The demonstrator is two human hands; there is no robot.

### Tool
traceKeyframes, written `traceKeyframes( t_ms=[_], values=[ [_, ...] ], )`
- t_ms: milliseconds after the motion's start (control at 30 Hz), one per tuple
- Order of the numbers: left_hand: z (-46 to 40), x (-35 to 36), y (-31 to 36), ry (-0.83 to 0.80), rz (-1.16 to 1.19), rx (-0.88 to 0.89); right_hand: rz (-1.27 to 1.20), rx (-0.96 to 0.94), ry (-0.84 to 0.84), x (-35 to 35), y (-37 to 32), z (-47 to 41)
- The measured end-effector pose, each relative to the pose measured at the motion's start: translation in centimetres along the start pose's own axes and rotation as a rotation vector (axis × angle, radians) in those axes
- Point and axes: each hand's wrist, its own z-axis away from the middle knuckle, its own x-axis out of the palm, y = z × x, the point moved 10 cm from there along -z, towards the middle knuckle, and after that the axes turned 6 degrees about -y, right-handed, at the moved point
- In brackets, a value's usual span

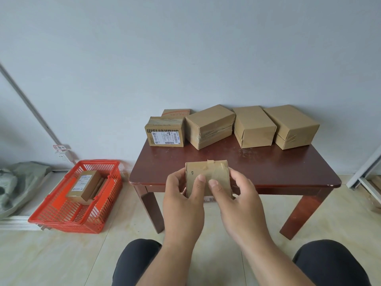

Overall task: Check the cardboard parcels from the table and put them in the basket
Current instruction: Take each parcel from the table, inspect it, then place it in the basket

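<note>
Parcel, small, cardboard (207, 178): held upright in the air just in front of the desk's (268, 172) near edge. Left hand (182, 195) and right hand (237, 193) each in a closed grip on its sides, thumbs pressed on the facing panel. Step in hand, by judgement: checking.

Remaining parcels: five in a row along the desk's far edge, one with a printed label (165, 132).

Basket, red (76, 203): on the floor off the desk's left end, already holding parcels.

Next move likely calls for a carry leftward and down into the basket.
</note>
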Motion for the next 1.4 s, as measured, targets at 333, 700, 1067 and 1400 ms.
traceKeyframes(
  t_ms=[333, 700, 1067, 1400],
  values=[
    [0.7, 0.5, -0.6, -0.021, -0.072, 0.011, -0.036, 0.047, 0.088, -0.5, 0.9, -0.6],
    [0.1, 0.4, -0.3, -0.038, -0.180, 0.013, -0.064, 0.038, 0.080, -0.2, 0.5, 0.7],
    [1.2, 1.1, -0.7, -0.064, 0.016, -0.035, -0.056, 0.049, 0.060, -0.5, -0.3, -0.1],
    [0.8, 0.7, 0.1, -0.029, 0.088, -0.056, -0.298, 0.142, -0.052, 1.0, -0.2, 0.0]
  ],
)
